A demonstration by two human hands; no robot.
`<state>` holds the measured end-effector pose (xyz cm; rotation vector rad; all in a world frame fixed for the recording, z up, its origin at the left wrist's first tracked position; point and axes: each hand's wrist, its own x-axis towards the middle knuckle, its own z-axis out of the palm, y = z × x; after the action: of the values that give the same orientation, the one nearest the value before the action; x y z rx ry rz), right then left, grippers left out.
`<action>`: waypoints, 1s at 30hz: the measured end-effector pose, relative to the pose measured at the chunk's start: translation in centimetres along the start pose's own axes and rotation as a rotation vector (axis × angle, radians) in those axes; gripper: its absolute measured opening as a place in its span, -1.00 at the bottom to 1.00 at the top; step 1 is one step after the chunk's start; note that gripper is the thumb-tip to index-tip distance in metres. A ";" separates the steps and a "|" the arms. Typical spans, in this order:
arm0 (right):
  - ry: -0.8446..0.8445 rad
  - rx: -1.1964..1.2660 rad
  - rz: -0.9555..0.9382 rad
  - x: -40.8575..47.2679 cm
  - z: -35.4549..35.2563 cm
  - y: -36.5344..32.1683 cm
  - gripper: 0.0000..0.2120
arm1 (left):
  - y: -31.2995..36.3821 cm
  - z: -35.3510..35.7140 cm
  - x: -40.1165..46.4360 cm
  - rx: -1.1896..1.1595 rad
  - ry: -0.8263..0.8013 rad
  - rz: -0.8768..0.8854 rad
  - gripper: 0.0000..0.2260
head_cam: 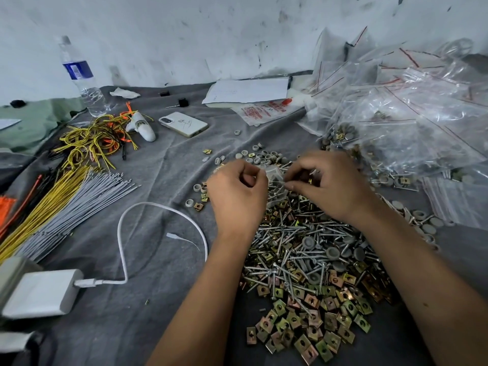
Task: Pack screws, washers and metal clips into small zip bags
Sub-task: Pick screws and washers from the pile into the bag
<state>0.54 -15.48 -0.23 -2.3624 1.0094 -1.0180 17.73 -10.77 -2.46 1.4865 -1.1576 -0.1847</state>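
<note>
Clear small bag pinched between our left hand and right hand, many filled bags done, big screw pile remains.

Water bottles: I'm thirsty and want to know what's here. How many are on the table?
1. A clear plastic water bottle with a blue label stands upright at the far left, by the wall, behind the yellow wires.

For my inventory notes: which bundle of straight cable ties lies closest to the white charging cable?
The grey cable ties; the yellow cable ties lie on their far side, further left.
</note>
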 end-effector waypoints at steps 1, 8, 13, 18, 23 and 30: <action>0.002 -0.012 -0.005 0.1 0.1 0.1 -0.87 | 0.0 0.0 0.0 -0.006 -0.011 0.000 -0.84; 0.076 -0.060 -0.027 0.1 0.9 0.0 -0.88 | 0.2 -0.1 -0.2 -0.014 -0.048 0.048 -0.88; -0.071 -0.209 -0.014 -0.2 1.5 0.2 -0.84 | 0.3 -0.1 -0.2 0.021 -0.029 0.042 -0.84; 0.210 -0.209 0.112 0.0 0.3 0.6 -0.85 | 0.0 -0.1 0.0 -0.022 0.005 -0.038 -0.82; -0.093 -0.468 0.408 -0.2 -0.1 1.5 -0.70 | 0.0 -0.1 0.0 -0.076 0.074 -0.079 -0.83; -0.134 -0.350 0.395 -0.1 -0.1 0.9 -1.00 | 0.1 -0.3 -0.1 -0.055 0.074 -0.105 -0.80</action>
<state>0.00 -16.09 -0.73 -2.3095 1.6255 -0.5643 17.84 -10.53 -2.35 1.4947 -1.0087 -0.2293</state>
